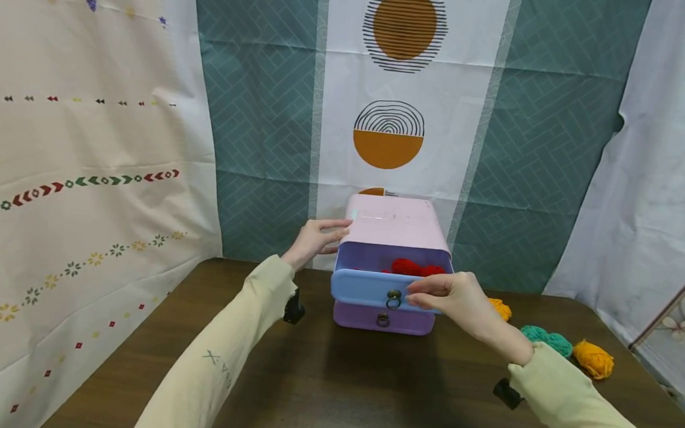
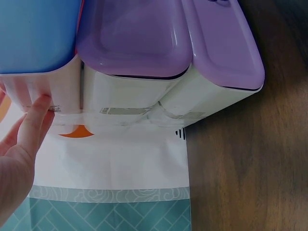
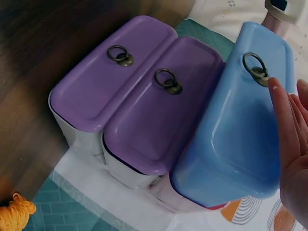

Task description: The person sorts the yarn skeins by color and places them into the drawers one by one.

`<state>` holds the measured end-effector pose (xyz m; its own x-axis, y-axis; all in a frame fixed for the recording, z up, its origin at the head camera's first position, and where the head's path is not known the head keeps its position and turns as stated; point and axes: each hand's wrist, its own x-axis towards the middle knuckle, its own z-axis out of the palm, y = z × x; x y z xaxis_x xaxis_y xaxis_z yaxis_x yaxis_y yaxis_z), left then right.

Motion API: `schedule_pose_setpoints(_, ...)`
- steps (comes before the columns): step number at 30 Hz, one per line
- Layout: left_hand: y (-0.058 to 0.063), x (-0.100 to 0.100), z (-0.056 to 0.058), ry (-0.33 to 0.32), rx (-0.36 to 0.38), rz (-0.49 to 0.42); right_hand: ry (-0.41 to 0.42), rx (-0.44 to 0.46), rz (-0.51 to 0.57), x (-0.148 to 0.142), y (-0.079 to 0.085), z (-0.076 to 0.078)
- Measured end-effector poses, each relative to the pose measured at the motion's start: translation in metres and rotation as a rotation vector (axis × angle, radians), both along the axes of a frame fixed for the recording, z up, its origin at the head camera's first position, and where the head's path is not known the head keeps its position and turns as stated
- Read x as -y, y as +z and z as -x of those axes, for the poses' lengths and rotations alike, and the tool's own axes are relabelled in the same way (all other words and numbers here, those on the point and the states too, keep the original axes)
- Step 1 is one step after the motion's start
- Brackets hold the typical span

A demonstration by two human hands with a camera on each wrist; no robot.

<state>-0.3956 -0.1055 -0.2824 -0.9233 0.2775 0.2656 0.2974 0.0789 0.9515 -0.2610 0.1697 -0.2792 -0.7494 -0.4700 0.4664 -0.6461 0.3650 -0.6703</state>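
A small stacked drawer unit stands on the table, its pink top casing (image 1: pixel 393 226) uppermost. The blue drawer (image 1: pixel 363 287) is pulled out, and red yarn (image 1: pixel 410 267) shows inside. My left hand (image 1: pixel 316 240) touches the left side of the pink casing with extended fingers. My right hand (image 1: pixel 463 305) is at the right part of the blue drawer's front, with straight fingertips right beside its metal ring handle (image 3: pixel 253 62). Below sit two purple drawers, the upper one (image 3: pixel 166 110) and the lower one (image 3: pixel 108 82), both pushed in with ring handles hanging on their fronts.
To the right on the brown wooden table (image 1: pixel 350 405) lie yellow yarn (image 1: pixel 500 309), a green yarn ball (image 1: pixel 545 339) and an orange-yellow yarn ball (image 1: pixel 594 360). A patterned curtain (image 1: pixel 264 132) hangs behind the unit. White cloths hang at both sides.
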Motion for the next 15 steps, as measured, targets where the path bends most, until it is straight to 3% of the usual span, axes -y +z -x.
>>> schedule_pose_setpoints(10, 0.013, 0.001, -0.011, -0.037, 0.045, -0.009, -0.017, -0.074, -0.049, 0.007, -0.013, 0.002)
schedule_pose_setpoints(15, 0.005, 0.000, -0.005, -0.010, 0.024, -0.007, -0.029, -0.081, -0.052, 0.009, -0.019, 0.004)
